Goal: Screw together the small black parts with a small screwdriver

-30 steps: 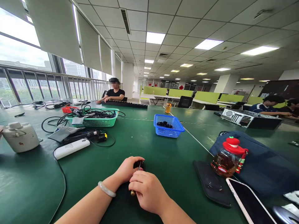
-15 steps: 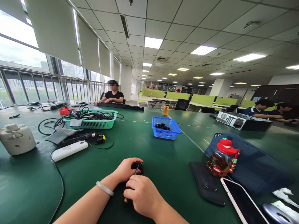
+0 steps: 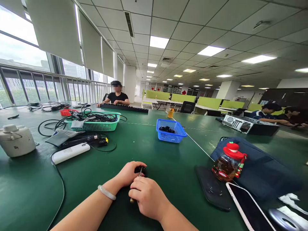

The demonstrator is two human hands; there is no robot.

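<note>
My left hand [image 3: 128, 173] is closed over a small black part [image 3: 141, 169] that rests on the green table [image 3: 149, 150]. A pale bangle sits on that wrist. My right hand [image 3: 146, 197] is closed around a thin screwdriver [image 3: 140, 172]. Its metal shaft points up into the black part, and the handle end shows below my fingers. Both hands are close together near the table's front edge.
A blue basket [image 3: 170, 131] with dark pieces stands ahead. A green basket [image 3: 96, 121] of cables, a white power strip [image 3: 70, 153] and a white pot [image 3: 15, 140] lie left. A red-capped jar [image 3: 227, 163], a dark bag [image 3: 260, 170] and phones lie right. Other people sit at the far side.
The view has shifted slightly. My right hand has turned a little on the screwdriver while my left hand stayed on the black part.
</note>
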